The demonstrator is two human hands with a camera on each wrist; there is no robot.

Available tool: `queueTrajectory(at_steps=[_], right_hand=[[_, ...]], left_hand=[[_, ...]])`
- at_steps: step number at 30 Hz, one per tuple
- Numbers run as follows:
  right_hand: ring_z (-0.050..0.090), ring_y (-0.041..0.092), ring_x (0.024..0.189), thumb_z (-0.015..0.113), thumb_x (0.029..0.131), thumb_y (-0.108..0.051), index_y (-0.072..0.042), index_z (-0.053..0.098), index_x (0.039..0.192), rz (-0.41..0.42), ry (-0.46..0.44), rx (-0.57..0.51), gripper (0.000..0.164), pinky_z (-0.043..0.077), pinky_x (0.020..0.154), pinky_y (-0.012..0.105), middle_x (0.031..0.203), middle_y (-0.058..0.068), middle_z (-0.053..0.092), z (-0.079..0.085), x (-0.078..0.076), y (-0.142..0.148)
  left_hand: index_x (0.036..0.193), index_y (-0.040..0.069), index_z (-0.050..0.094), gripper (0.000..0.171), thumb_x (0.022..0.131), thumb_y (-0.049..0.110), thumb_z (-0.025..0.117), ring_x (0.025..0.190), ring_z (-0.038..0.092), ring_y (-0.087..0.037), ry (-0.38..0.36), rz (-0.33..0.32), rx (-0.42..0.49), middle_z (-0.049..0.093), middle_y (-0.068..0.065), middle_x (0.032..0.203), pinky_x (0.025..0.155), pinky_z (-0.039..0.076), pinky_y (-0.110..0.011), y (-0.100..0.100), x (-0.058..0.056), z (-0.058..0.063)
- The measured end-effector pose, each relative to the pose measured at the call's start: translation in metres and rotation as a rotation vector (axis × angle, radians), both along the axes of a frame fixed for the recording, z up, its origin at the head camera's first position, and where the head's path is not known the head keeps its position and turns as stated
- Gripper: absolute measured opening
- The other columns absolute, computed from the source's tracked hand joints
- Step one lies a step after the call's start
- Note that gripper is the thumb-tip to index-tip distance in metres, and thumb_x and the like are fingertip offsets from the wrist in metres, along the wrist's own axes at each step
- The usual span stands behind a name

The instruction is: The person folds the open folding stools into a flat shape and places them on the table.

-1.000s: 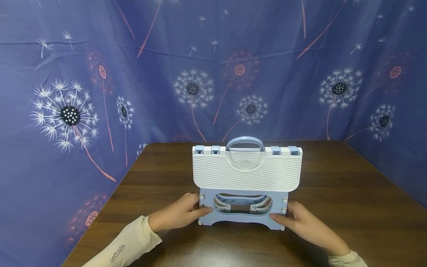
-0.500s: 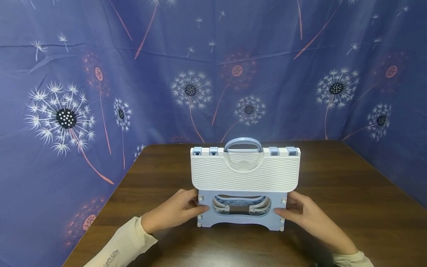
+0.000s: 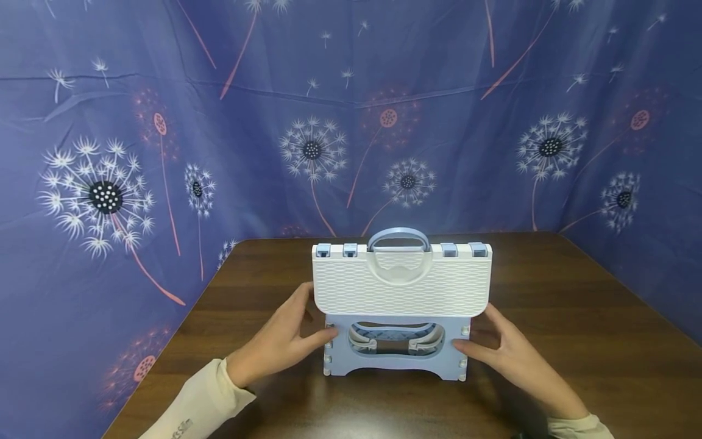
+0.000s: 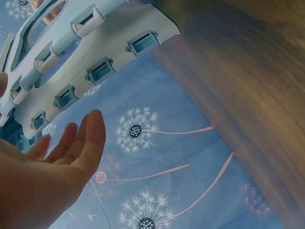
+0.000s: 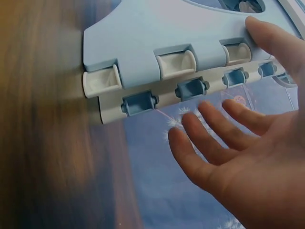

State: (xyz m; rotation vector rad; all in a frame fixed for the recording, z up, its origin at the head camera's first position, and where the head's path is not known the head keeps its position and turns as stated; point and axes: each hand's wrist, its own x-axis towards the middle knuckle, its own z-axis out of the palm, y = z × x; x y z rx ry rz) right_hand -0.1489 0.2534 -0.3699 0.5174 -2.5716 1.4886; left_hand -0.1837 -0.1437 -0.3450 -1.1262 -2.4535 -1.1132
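Note:
A folding stool (image 3: 351, 283) in white and light blue plastic stands upright on the table, its white textured seat panels hanging over the blue leg panels. A blue carrying handle (image 3: 399, 230) arches above its top edge. At the stool's left side is my left hand (image 3: 274, 344), thumb tip by the blue leg panel and fingers spread loosely outward. My right hand (image 3: 510, 363) mirrors it on the right, the thumb against the blue panel. In the right wrist view, the other fingers (image 5: 209, 129) are relaxed and apart from the hinged edge. The left wrist view shows similarly loose fingers (image 4: 88, 138).
A dark brown wooden table (image 3: 263, 268) carries the stool. Blue curtains (image 3: 247, 152) printed with dandelions hang behind the table and along both sides.
Both hands have loosened from the stool's sides, and their fingers now spread outward. My left hand sits slightly higher. The stool stays in place while the head view shifts a little.

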Motion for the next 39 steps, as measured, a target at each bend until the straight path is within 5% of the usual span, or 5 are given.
queueTrajectory(at_steps=[10,14,39], right_hand=[[0.059,0.016,0.115,0.071,0.094,-0.016,-0.017,0.041,0.149,0.059,0.016,-0.011,0.064,0.053,0.085,0.028,0.139,0.012,0.053,0.0001,0.0006,-0.0034],[0.059,0.009,0.114,0.070,0.094,-0.015,-0.015,0.040,0.150,0.073,0.035,-0.014,0.063,0.053,0.085,0.027,0.138,0.014,0.054,-0.0007,-0.0009,-0.0030],[0.062,0.017,0.111,0.069,0.095,-0.016,-0.014,0.039,0.150,0.071,0.013,-0.013,0.062,0.054,0.082,0.027,0.134,0.014,0.056,-0.0022,-0.0017,-0.0019]], left_hand=[[0.160,0.024,0.014,0.083,0.097,0.023,0.068,0.095,0.062,-0.011,-0.044,-0.172,0.025,0.053,0.006,0.136,0.076,0.056,-0.032,0.0045,-0.0022,-0.0065],[0.160,0.026,0.013,0.084,0.096,0.023,0.068,0.091,0.065,-0.011,-0.057,-0.153,0.024,0.055,0.006,0.134,0.075,0.056,-0.029,0.0041,-0.0024,-0.0076],[0.160,0.028,0.007,0.086,0.098,0.026,0.066,0.085,0.068,-0.011,-0.147,-0.142,0.012,0.056,0.002,0.135,0.071,0.058,-0.031,0.0036,-0.0024,-0.0073]])
